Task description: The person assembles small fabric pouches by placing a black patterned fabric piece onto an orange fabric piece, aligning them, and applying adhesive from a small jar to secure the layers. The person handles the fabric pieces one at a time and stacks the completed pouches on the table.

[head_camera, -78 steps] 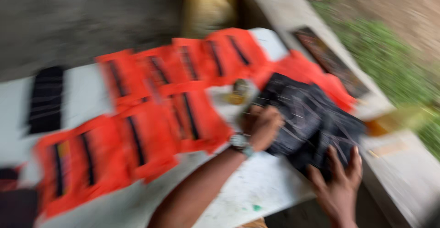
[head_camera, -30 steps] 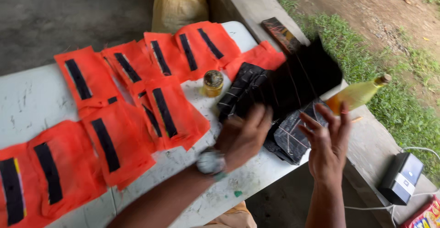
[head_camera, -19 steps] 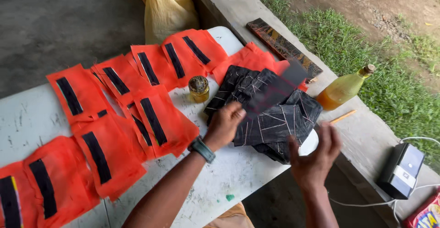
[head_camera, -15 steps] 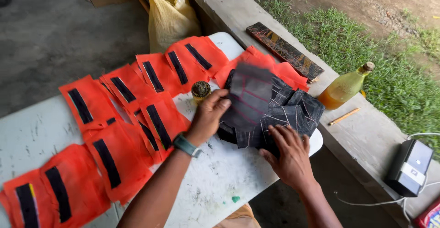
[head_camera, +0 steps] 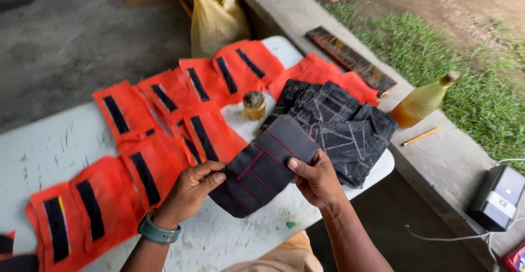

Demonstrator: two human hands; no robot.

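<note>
Both hands pinch one dark fabric piece [head_camera: 263, 169] with red stitch lines, held just above the near edge of the white table [head_camera: 49, 141]. The left hand [head_camera: 188, 191] clamps its left edge between thumb and curled fingers; the right hand [head_camera: 316, 180] grips the right edge, thumb on top. A stack of dark pieces [head_camera: 342, 124] lies just beyond.

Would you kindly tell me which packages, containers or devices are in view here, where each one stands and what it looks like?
Sack: on the floor beyond the table, yellow, bulging.
Jar: on the table among the orange cloths, small, round, dark lid.
Bottle: on the concrete ledge at the right, yellow liquid, brownish cap.
Box: far right on the ledge, dark with a pale face, cable attached.
No sign or screen shows.
</note>
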